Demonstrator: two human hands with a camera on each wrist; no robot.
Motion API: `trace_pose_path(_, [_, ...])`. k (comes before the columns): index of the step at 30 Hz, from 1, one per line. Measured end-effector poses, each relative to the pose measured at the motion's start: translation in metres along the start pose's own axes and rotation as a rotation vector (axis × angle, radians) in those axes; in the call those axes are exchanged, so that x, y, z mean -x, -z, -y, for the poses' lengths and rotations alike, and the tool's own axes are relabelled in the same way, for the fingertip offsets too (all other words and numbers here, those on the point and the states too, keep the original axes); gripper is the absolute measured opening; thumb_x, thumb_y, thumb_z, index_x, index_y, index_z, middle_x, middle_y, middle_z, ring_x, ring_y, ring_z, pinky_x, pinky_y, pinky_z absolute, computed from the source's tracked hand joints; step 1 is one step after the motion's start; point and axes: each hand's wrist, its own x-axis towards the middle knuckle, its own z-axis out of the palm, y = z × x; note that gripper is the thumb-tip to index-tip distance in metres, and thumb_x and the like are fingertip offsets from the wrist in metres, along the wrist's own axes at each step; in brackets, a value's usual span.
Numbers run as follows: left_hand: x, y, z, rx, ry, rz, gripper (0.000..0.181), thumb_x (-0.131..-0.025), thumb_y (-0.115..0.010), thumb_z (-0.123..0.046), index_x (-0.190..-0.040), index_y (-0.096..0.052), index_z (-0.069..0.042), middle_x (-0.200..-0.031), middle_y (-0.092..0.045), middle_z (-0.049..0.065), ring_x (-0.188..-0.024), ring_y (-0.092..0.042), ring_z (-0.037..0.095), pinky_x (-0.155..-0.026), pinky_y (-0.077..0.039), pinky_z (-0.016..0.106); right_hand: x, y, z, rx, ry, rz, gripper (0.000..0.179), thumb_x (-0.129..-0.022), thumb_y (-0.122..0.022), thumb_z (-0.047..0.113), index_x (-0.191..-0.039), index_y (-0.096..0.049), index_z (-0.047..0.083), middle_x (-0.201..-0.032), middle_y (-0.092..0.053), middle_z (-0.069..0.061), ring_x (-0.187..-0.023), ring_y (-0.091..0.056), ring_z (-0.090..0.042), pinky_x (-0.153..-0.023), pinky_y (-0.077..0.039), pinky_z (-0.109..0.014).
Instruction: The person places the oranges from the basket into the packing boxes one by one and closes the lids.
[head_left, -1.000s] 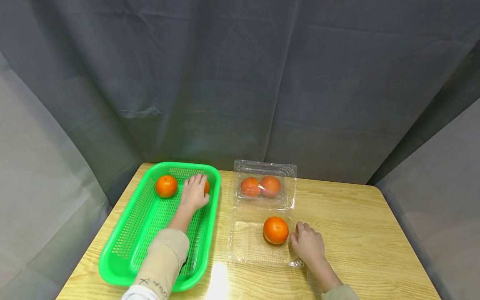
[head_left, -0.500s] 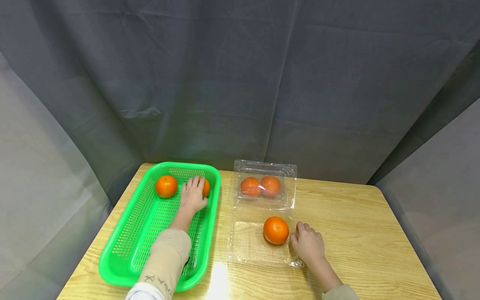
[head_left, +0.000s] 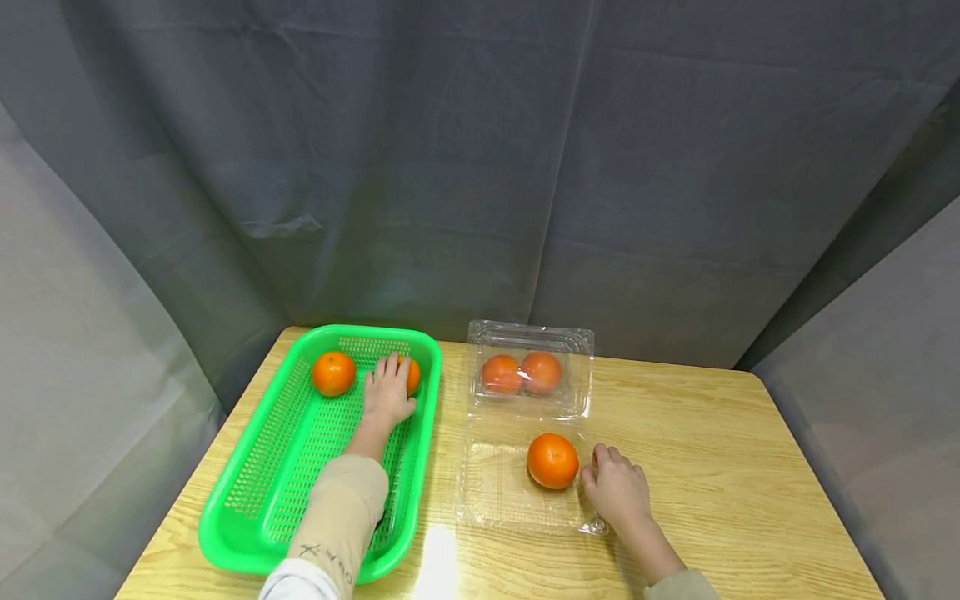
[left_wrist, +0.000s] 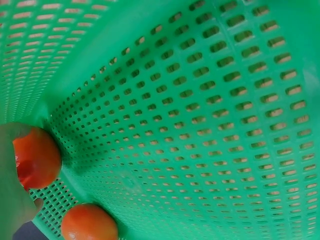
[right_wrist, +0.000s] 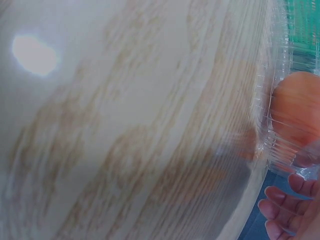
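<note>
At the back right corner of the green basket (head_left: pixel 213 533), my left hand (head_left: pixel 387 398) grips an orange (head_left: pixel 413 377), its fingers over the top. The left wrist view shows thumb and finger around that orange (left_wrist: pixel 37 159). A second orange (head_left: pixel 333 373) lies at the basket's back left. My right hand (head_left: pixel 618 490), fingers loosely bent, rests at the right edge of a clear plastic clamshell box (head_left: pixel 491 500). One orange (head_left: pixel 552 461) sits in the box's near half, just left of those fingers; the right wrist view shows the fingertips (right_wrist: pixel 270 209) beside the box wall.
Behind the clamshell's near half, its other half holds two oranges (head_left: pixel 521 373) under clear plastic. Both box and basket stand on a wooden table (head_left: pixel 705 442). Grey curtains (head_left: pixel 450 167) hang behind the table and at both sides.
My left hand has settled slightly lower onto the orange in the basket, with its fingers drawn in and the forearm shifted right. The right hand and the clamshell box stay put.
</note>
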Motion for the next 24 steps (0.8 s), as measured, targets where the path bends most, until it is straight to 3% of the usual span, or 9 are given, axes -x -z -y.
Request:
trace_pose_path(5, [-0.0008,-0.0005,-0.0026,0.012,0.021,-0.002,0.076,-0.078,-0.064,-0.021,-0.143,-0.026,-0.009,-0.148,-0.018,0.016,-0.133,-0.017,0.035,-0.104,-0.021,0.055,0.0003,0.0006,0.0003,0.002,0.005,-0.004,0.015,-0.079,-0.06,0.018,-0.078,-0.049,0.008,-0.069,-0.047,-0.004,-0.059,-0.047,-0.022,-0.053,-0.036,-0.036])
trace_pose_path(24, [-0.0044,-0.0072,-0.0074,0.039,0.049,-0.101,0.075,-0.075,-0.073,-0.015,-0.137,-0.032,-0.009,-0.138,-0.026,0.016,-0.122,-0.028,0.038,-0.094,-0.037,0.051,-0.0001,-0.001,-0.0006,-0.003,0.007,-0.008,0.014,-0.079,-0.058,0.017,-0.076,-0.047,0.009,-0.068,-0.045,-0.004,-0.058,-0.045,-0.022,-0.053,-0.035,-0.036])
